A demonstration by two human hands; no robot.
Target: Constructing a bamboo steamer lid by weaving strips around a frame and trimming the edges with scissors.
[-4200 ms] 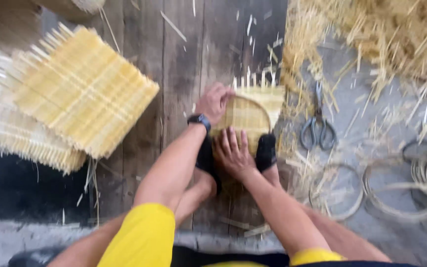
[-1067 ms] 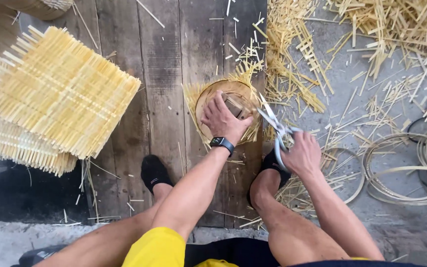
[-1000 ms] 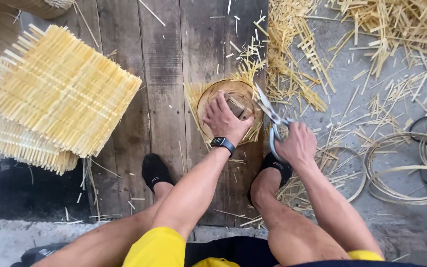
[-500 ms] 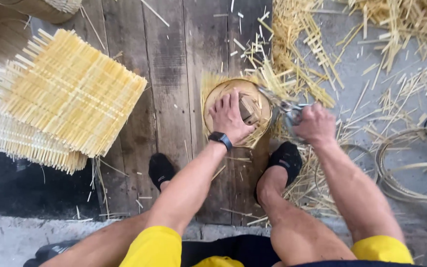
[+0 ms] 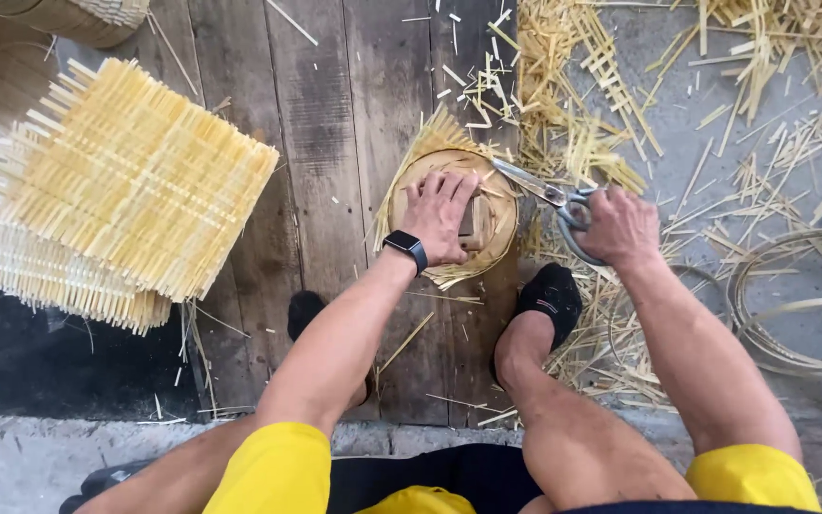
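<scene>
My left hand [image 5: 440, 213], with a black watch on the wrist, presses flat on a small round woven bamboo mat [image 5: 497, 228] ringed by a hoop, lying on a dark wooden board [image 5: 335, 143]. Under the fingers sits a small wooden block [image 5: 471, 221]. My right hand [image 5: 618, 225] grips metal scissors [image 5: 537, 187], whose blades reach the mat's upper right rim. Loose strip ends stick out around the mat's edge.
A stack of square woven bamboo mats [image 5: 116, 181] lies at the left. Cut bamboo strips [image 5: 611, 86] litter the grey floor at the right, with coiled bamboo hoops [image 5: 796, 305] beside them. My feet in black socks [image 5: 549, 297] rest below the round mat.
Earlier both hands held the round mat while scissors lay on the floor. My right hand now holds the scissors and has brought them up to the mat's rim; the left stays pressed on it.
</scene>
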